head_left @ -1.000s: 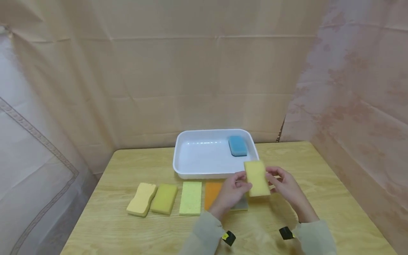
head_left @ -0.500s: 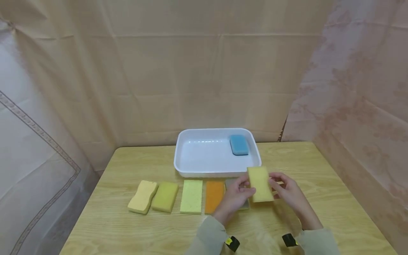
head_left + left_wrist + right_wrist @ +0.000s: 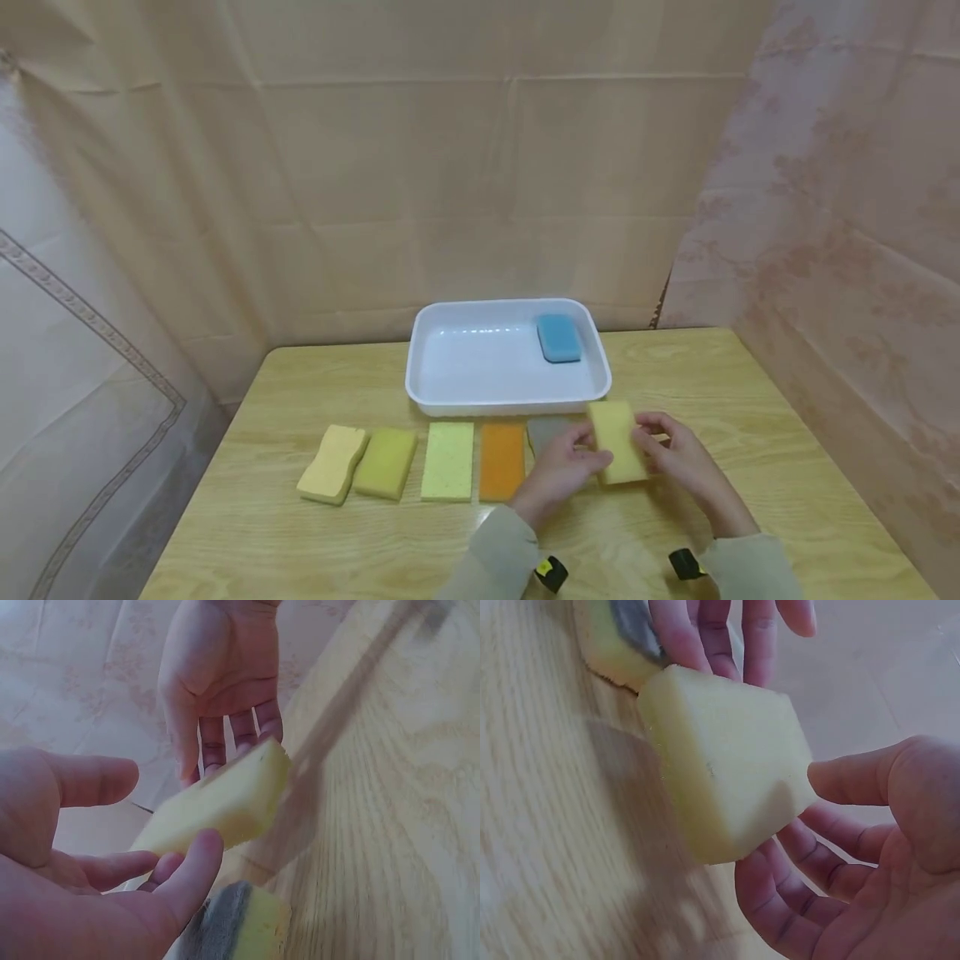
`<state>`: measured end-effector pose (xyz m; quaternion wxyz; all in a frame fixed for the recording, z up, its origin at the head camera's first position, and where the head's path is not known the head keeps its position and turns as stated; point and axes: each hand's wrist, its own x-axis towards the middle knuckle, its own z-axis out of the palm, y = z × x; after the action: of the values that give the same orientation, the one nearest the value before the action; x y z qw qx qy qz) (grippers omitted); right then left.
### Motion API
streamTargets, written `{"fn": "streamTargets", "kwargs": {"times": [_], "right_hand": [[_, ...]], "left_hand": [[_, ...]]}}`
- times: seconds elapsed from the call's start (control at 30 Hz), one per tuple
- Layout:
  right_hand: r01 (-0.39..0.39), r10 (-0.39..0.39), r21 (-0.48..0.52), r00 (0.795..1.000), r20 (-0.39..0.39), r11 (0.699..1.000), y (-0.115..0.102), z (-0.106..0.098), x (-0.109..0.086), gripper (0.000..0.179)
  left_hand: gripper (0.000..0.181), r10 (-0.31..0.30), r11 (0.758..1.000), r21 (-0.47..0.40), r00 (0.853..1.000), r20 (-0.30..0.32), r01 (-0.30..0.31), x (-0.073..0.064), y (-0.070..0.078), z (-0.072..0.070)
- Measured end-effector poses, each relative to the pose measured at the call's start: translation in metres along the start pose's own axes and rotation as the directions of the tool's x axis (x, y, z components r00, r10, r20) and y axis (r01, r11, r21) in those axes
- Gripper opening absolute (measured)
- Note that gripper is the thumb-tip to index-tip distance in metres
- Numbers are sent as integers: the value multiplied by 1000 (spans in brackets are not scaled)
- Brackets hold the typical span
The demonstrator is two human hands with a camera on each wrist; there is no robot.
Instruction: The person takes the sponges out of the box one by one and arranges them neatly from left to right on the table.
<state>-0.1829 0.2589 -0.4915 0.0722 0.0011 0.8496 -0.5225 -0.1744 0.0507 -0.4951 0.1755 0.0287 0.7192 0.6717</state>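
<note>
A pale yellow sponge (image 3: pixel 619 443) is tilted over the table's right half, between both hands. My right hand (image 3: pixel 681 454) pinches its right side; the right wrist view shows the thumb (image 3: pixel 855 778) on one edge and curled fingers underneath. At the opposite side my left hand (image 3: pixel 561 468) touches the sponge with extended fingers, while its thumb (image 3: pixel 97 780) stands apart from it. Just beyond the left hand lies a grey-topped sponge (image 3: pixel 546 431), partly hidden by that hand; its yellow side shows in the left wrist view.
Left of the hands lie an orange sponge (image 3: pixel 502 462), a light green-yellow one (image 3: pixel 447 462), an olive-yellow one (image 3: pixel 386 464) and a wavy-sided one (image 3: pixel 333 463). Behind them stands a white tray (image 3: pixel 414 367) with a blue sponge (image 3: pixel 558 337) inside. Curtains hang behind the table.
Both hands and the pale yellow sponge have moved slightly nearer the person and to the right. The orange sponge, earlier partly covered by the left hand, now shows fully.
</note>
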Motion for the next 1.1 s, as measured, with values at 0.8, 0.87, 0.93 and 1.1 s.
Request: {"fn": "streamTargets", "kwargs": {"times": [0.8, 0.87, 0.93, 1.1], "right_hand": [[33, -21, -127, 995, 96, 991, 10, 8, 13, 39], [35, -20, -141, 994, 105, 989, 10, 9, 14, 38], [24, -9, -151, 995, 97, 988, 9, 10, 14, 38], [9, 3, -173, 998, 69, 985, 7, 12, 16, 38]], "left_hand": [[19, 58, 925, 376, 998, 22, -62, 29, 1, -15], [14, 63, 922, 382, 998, 9, -62, 30, -1, -14], [9, 74, 919, 389, 997, -3, -67, 31, -2, -13], [5, 102, 902, 425, 994, -38, -77, 35, -4, -11]]}}
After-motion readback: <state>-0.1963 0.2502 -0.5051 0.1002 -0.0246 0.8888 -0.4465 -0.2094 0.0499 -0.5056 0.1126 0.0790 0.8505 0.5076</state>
